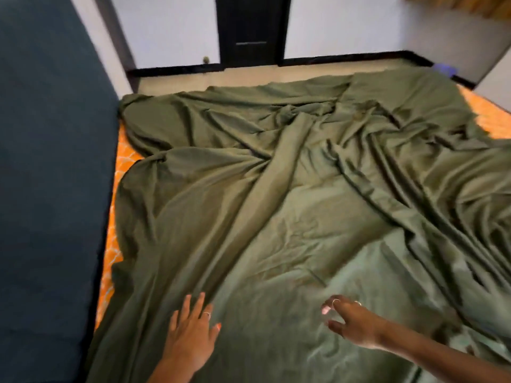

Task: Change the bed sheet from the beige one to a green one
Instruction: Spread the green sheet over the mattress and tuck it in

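1. Covering most of the bed in the head view, the green sheet (pixel 276 189) lies spread but heavily wrinkled, with long folds running toward the far end.
2. The orange patterned mattress (pixel 116 217) shows bare along the left edge and at the far right corner.
3. The left hand (pixel 190 333) rests flat on the sheet near the bottom edge, fingers straight and spread, holding nothing.
4. The right hand (pixel 351 322) reaches over the sheet, fingers loosely bent and apart, gripping nothing; whether it touches the cloth is unclear.
5. A dark blue headboard (pixel 49 175) stands along the left, and a dark door (pixel 251 29) faces from the far wall.
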